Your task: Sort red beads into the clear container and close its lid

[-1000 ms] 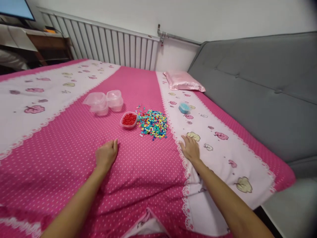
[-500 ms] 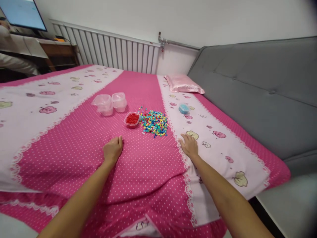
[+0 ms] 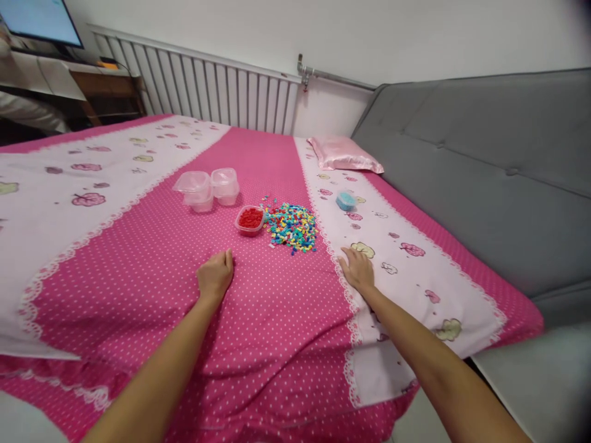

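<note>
My left hand (image 3: 215,274) rests on the pink dotted bedspread as a closed fist, and nothing shows in it. My right hand (image 3: 358,269) lies palm down on the pale printed strip, fingers spread and holding nothing. Beyond and between them is a loose pile of small multicoloured plastic pieces (image 3: 293,227). Touching the pile's left side stands a clear tub of red pieces (image 3: 250,220). Past my right hand sits a small clear tub with light blue contents (image 3: 346,200). Stacked clear plastic tubs (image 3: 198,192) and a second stack of tubs (image 3: 226,186) stand farther back on the left.
A pink satin pillow (image 3: 344,154) lies at the back beside the grey padded headboard (image 3: 484,141). Behind the bed is a radiator (image 3: 198,86) with a pipe. At the far left, a person's sleeve (image 3: 30,112) shows near a desk with a monitor (image 3: 41,21).
The camera view has shifted slightly, so everything appears a little displaced. My hands, the tubs and the pile keep their places on the bed.
</note>
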Demonstrator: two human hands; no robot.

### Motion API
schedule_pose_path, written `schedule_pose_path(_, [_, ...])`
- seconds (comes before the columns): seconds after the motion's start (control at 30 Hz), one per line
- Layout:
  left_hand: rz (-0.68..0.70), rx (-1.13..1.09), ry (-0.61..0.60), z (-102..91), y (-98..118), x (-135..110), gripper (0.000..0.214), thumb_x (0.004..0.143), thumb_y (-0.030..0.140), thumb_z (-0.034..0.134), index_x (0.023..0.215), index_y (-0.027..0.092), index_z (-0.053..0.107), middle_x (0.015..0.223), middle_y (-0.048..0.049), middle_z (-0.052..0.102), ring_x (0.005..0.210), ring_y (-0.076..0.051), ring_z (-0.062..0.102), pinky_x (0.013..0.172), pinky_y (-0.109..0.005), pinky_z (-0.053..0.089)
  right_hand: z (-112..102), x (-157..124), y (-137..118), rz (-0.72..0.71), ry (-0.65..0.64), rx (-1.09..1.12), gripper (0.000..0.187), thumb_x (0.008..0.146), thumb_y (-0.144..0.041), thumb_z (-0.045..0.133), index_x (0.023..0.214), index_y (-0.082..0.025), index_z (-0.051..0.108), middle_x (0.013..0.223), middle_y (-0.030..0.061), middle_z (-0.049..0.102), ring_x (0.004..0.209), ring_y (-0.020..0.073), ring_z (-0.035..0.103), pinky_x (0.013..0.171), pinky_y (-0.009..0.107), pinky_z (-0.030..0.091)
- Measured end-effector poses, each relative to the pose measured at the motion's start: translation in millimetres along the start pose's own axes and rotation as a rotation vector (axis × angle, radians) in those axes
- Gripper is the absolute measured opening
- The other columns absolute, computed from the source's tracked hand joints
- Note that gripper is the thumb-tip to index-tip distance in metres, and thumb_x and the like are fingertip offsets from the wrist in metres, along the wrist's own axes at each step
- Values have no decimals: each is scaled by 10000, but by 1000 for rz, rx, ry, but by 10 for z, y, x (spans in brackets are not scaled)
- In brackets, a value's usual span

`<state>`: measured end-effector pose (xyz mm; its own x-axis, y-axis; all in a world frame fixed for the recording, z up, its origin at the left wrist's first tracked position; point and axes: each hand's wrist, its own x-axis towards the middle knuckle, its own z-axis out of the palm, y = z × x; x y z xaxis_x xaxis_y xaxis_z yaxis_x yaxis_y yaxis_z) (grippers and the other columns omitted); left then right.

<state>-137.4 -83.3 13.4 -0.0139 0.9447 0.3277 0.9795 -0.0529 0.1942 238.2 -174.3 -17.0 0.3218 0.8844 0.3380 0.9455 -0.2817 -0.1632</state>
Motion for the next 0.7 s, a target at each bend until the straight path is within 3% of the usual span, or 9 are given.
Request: schedule_pose_path(0.7, [-16, 10, 1, -63, 51, 15, 534, 915, 458, 182, 789, 165, 610, 780, -87, 648, 635, -164, 528, 551, -269, 216, -44, 1, 0, 19, 14, 18, 432, 913, -431, 355, 1248, -209, 515, 1285, 101, 492, 1157, 250, 403, 965, 381, 300])
